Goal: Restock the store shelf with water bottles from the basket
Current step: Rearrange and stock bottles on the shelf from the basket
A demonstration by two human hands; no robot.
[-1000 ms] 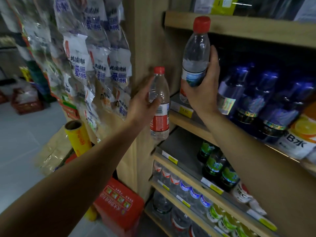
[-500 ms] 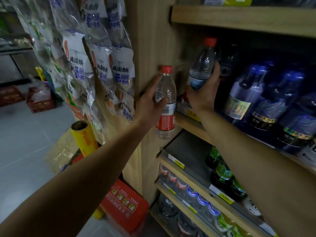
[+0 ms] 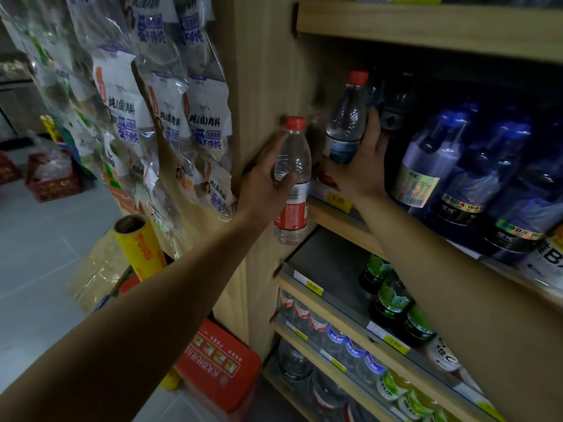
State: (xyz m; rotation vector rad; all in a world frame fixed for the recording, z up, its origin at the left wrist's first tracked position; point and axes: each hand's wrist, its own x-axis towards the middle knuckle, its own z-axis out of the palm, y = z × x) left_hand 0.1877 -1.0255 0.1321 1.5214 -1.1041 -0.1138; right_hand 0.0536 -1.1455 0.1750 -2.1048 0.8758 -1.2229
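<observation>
My left hand [image 3: 268, 181] grips a clear water bottle [image 3: 292, 181] with a red cap and red label, held upright in front of the shelf's wooden side panel. My right hand [image 3: 364, 161] holds a second red-capped water bottle [image 3: 347, 123] with a blue-white label, tilted slightly, at the left end of the wooden shelf [image 3: 341, 220]. Its base is hidden behind my hand, so I cannot tell whether it rests on the shelf. The basket is out of view.
Dark blue soda water bottles [image 3: 457, 166] fill the shelf to the right. Green-labelled bottles [image 3: 390, 296] and small water bottles [image 3: 335, 336] stand on lower shelves. Snack bags [image 3: 170, 111] hang on the left. A yellow roll [image 3: 140, 245] and a red box [image 3: 219, 363] sit below.
My right hand has carried its bottle down from the upper shelf edge and deeper into the shelf's left end. The left hand and its bottle have stayed roughly in place.
</observation>
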